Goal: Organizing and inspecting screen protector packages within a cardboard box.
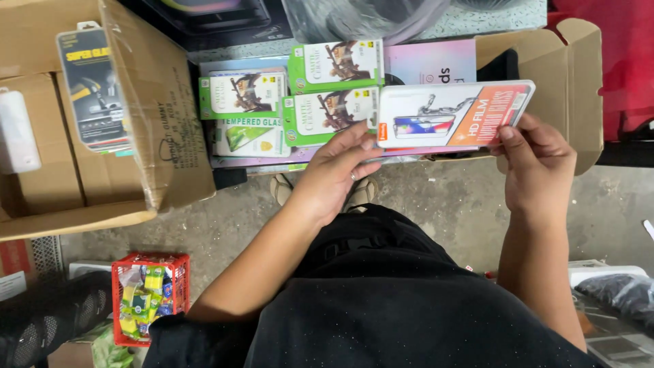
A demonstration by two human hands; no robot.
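White-and-orange flat package [455,113] being gripped at both ends by left hand [332,174] and right hand [536,163], centre frame; best kept level above green boxes [334,65].

Held white-orange package [455,114], green-white packages [330,112]

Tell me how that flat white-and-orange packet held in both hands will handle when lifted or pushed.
The white-and-orange packet probably stays stiff: held only at its ends by the left hand and right hand, it shows no sag. It looks thin, so likely light. Its glossy face may be slippery, and being flat it should slide rather than roll.
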